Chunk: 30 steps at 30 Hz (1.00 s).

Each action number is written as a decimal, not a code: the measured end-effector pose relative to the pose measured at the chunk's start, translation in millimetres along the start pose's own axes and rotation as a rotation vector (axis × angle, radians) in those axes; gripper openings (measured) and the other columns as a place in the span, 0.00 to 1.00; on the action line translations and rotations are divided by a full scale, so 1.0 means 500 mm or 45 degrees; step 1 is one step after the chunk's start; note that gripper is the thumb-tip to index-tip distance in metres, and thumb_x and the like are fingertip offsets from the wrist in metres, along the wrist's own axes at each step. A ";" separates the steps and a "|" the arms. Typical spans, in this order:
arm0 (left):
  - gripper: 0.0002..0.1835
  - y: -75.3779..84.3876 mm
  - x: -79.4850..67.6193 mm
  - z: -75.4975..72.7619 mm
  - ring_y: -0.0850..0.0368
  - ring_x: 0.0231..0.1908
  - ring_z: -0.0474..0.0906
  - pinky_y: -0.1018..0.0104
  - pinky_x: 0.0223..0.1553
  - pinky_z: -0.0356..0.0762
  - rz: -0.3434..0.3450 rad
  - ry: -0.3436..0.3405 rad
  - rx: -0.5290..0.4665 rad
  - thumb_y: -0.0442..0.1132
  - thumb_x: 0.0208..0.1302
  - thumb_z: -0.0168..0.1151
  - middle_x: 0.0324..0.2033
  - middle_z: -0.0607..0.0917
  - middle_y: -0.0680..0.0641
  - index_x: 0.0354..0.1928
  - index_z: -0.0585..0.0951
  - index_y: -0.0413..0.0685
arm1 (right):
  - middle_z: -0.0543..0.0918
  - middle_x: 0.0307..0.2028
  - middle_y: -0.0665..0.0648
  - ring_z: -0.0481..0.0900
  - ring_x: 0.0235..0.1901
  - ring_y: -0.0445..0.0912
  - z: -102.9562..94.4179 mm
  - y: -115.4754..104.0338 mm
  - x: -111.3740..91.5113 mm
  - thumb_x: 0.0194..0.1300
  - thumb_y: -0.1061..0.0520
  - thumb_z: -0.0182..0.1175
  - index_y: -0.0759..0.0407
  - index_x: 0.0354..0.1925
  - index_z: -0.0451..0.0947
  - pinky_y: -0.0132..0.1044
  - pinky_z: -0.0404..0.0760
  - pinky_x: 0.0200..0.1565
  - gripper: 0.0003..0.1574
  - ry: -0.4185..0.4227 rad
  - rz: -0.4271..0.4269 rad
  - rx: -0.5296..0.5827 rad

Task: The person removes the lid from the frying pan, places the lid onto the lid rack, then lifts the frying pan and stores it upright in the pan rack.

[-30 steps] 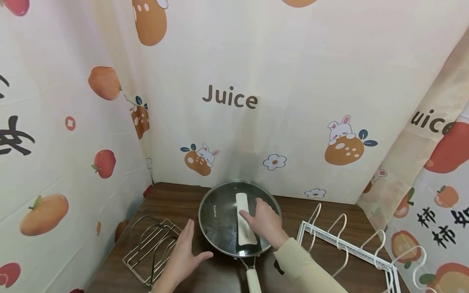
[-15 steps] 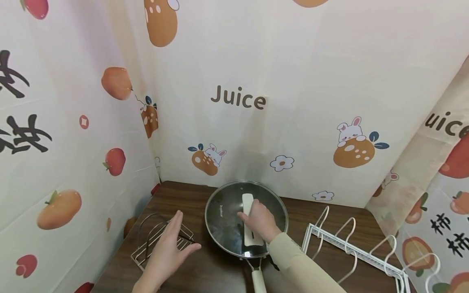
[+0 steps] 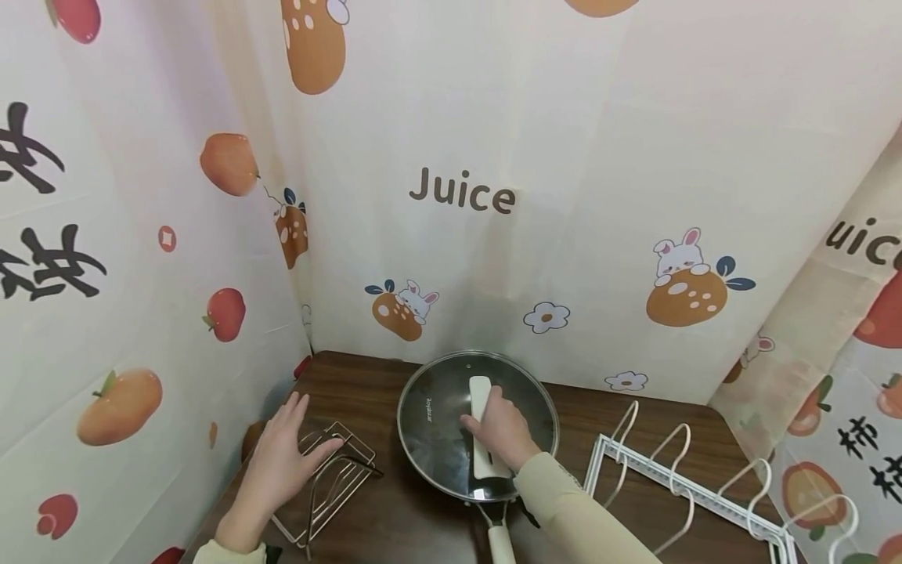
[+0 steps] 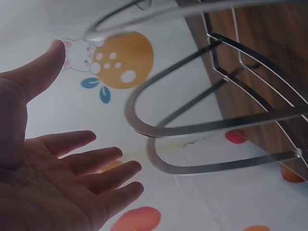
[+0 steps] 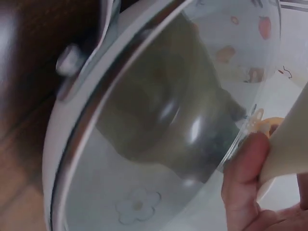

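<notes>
Head view: right hand (image 3: 503,429) grips lid handle (image 3: 483,460), likely for balanced hold; left hand (image 3: 282,462) spread, empty, near wire rack (image 4: 216,124).

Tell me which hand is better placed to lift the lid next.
The right hand, I'd judge: it grips the cream handle on the glass lid. The left hand holds nothing, out beside the wire rack and well apart from the lid.
</notes>
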<state>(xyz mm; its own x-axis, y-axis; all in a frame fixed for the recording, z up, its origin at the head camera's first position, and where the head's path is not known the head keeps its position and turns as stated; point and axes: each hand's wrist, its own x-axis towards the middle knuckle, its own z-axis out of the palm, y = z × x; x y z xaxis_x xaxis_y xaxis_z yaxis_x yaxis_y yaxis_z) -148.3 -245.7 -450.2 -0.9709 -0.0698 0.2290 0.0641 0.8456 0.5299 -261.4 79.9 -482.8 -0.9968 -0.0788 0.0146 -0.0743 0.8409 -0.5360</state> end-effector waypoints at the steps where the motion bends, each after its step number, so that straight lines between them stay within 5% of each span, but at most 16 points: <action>1: 0.51 -0.005 0.002 0.000 0.18 0.70 0.60 0.22 0.64 0.64 -0.006 -0.012 0.003 0.54 0.62 0.74 0.73 0.61 0.19 0.72 0.63 0.23 | 0.82 0.30 0.64 0.80 0.24 0.49 0.001 0.002 -0.001 0.61 0.45 0.73 0.72 0.58 0.66 0.41 0.81 0.24 0.42 0.007 0.008 0.024; 13: 0.53 -0.040 0.023 0.000 0.22 0.69 0.65 0.29 0.63 0.71 -0.157 -0.202 0.032 0.60 0.64 0.69 0.72 0.65 0.22 0.73 0.62 0.23 | 0.84 0.35 0.63 0.80 0.28 0.49 0.028 0.012 -0.009 0.56 0.50 0.72 0.68 0.62 0.70 0.38 0.78 0.27 0.42 0.176 0.055 0.189; 30: 0.41 -0.082 0.050 -0.003 0.24 0.57 0.79 0.34 0.55 0.80 -0.207 -0.185 0.079 0.52 0.64 0.71 0.57 0.80 0.21 0.63 0.74 0.21 | 0.84 0.37 0.62 0.81 0.29 0.52 0.025 0.012 -0.010 0.58 0.51 0.71 0.68 0.60 0.73 0.42 0.79 0.28 0.37 0.221 0.027 0.146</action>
<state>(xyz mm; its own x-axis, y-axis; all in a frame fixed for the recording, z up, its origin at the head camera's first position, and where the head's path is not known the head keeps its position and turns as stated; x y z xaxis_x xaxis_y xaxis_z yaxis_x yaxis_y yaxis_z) -174.8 -283.2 -465.1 -0.9907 -0.1346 0.0222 -0.1057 0.8606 0.4982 -256.5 78.8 -496.6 -0.9890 0.0403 0.1423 -0.0591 0.7744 -0.6300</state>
